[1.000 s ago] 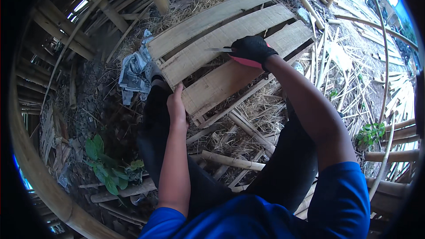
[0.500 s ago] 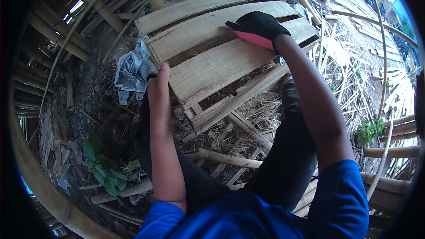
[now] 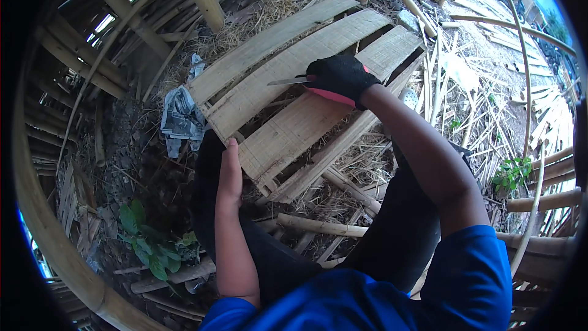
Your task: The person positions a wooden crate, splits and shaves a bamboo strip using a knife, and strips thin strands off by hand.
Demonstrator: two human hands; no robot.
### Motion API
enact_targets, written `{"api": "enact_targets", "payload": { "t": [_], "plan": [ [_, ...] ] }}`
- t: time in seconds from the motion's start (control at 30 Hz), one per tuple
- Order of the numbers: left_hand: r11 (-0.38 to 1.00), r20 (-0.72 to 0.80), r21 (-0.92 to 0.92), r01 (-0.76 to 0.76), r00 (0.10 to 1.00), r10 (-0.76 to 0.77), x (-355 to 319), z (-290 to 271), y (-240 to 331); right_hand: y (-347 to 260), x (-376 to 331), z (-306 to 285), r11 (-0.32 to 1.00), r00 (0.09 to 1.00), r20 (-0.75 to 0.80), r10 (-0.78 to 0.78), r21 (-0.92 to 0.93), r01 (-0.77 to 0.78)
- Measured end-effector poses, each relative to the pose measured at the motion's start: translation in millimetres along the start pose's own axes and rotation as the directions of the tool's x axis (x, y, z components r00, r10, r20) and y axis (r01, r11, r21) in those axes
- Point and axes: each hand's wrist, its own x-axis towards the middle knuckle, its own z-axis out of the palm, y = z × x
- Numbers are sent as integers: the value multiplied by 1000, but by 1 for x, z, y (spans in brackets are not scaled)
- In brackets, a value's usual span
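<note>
A slatted wooden panel (image 3: 294, 124) of pale boards with gaps between them lies tilted in front of my legs. My bare left hand (image 3: 230, 175) grips its near left corner, thumb up at the board's end; the other fingers are hidden behind the wood. My right hand (image 3: 343, 79), in a black and pink glove, is closed over the middle boards. From its fist a thin knife blade (image 3: 283, 81) points left above a slat; the handle is hidden in the glove.
Crumpled newspaper (image 3: 182, 116) lies left of the panel. Straw and bamboo pieces (image 3: 321, 225) cover the ground below it. Bamboo posts (image 3: 205, 0) stand at the back, and a curved bamboo pole (image 3: 55, 245) runs along the left. A leafy plant (image 3: 147, 245) grows at lower left.
The panel's far edge has come down and its right end has shifted left. My right hand has moved left and nearer, and the blade now shows. My left hand has moved slightly nearer with the corner.
</note>
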Motion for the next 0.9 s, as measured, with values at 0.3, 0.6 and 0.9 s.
{"api": "enact_targets", "payload": {
  "t": [0.3, 0.6, 0.9],
  "plan": [
    [537, 19, 643, -547, 712, 702, -31, 25, 52, -9, -17, -4, 996, 983, -167, 74, 66, -64],
    [607, 70, 556, -567, 760, 646, -27, 28, 41, -13, -41, -17, 991, 940, -312, 137, 42, -130],
    [932, -221, -351, -94, 975, 16, -14, 40, 13, -3, -54, 10, 967, 876, -426, 226, 203, -151]
  ]
}}
